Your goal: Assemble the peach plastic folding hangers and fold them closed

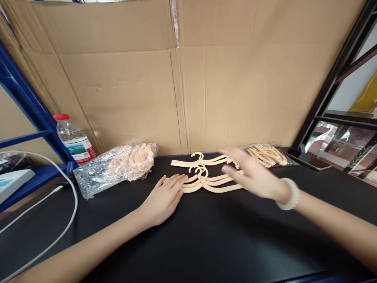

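Observation:
Several cream-coloured clothes hangers (216, 189) lie together on the black table, their hooks pointing away from me. My left hand (166, 196) rests flat over their left ends, fingers stretched out. Above their right ends, my right hand (253, 173) is raised with its fingers extended and slightly blurred; it wears a pale beaded bracelet. Nothing shows in its grip. Just behind, more hangers (185, 163) of the same colour lie against the back edge, partly hidden by my right hand.
A clear plastic bag (97, 177) of hangers lies at left, near a red-capped bottle (75, 137). Another bag of hangers (266, 154) and a phone (306, 158) are at right. A white cable (75, 212) loops along the left. Cardboard (220, 86) stands behind the table (206, 243).

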A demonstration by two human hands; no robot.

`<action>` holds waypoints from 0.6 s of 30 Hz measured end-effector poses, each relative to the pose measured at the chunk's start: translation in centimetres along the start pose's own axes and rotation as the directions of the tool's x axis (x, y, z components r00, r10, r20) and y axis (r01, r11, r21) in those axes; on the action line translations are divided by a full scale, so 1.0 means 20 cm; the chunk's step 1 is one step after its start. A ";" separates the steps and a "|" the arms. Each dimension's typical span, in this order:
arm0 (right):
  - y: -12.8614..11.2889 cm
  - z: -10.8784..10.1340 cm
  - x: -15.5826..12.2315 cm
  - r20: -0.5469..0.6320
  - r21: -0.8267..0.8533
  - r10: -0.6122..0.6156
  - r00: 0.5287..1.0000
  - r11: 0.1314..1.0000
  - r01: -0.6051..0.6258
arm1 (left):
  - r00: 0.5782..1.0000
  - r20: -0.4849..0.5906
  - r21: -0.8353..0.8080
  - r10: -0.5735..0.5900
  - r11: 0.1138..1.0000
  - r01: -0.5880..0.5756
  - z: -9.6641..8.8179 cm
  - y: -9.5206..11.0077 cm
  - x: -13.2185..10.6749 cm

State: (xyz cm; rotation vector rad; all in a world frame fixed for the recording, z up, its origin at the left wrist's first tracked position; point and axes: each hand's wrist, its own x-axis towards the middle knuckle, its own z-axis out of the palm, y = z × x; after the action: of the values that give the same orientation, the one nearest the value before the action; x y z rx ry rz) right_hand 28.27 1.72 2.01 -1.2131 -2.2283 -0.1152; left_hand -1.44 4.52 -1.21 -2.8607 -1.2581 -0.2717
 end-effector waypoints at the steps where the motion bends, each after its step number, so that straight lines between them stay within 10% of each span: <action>1: 0.00 0.05 -0.01 0.062 -0.019 -0.002 0.998 1.000 0.003 | 1.000 -0.009 0.002 -0.001 1.000 0.001 0.00 0.00 0.00; 6: 0.02 0.26 -0.03 0.375 -0.069 0.020 0.927 0.998 0.006 | 0.999 -0.045 0.011 0.001 1.000 -0.001 0.02 -0.04 0.00; 18: 0.07 0.32 0.07 0.417 -0.009 -0.092 0.904 0.994 0.105 | 0.992 -0.123 0.062 -0.031 0.997 0.039 0.04 -0.11 0.01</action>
State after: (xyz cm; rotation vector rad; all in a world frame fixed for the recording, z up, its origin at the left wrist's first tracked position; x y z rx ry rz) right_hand 25.90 5.79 -2.72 -1.2304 -2.6667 0.0794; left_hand -2.85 6.20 -2.09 -2.7251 -1.2714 -0.3923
